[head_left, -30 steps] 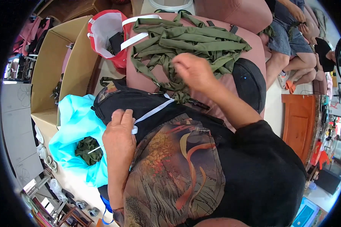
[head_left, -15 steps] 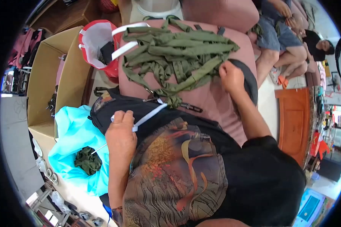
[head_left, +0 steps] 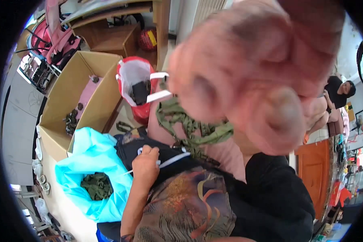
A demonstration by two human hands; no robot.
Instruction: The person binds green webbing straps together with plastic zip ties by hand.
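Note:
My right hand (head_left: 254, 80) is raised very close to the camera, large and blurred, filling the upper right; I see nothing in it, and its fingers are too blurred to read. My left hand (head_left: 145, 169) lies on a black bag (head_left: 127, 147) on my lap, fingers curled around a white strip (head_left: 173, 159) that runs across the bag. Behind it a heap of olive green webbing straps (head_left: 181, 121) rests on a pink cushion (head_left: 222, 155), mostly hidden by the raised hand.
A red bag with white handles (head_left: 133, 80) stands beside an open cardboard box (head_left: 68, 92) at the left. A cyan plastic bag (head_left: 88, 153) holding green pieces (head_left: 97, 185) lies by my left arm. Another person (head_left: 339, 90) sits at the right near an orange wooden cabinet (head_left: 314, 173).
My right hand left the green straps and rose up to the camera, now blocking much of the view. My left hand stayed on the black bag.

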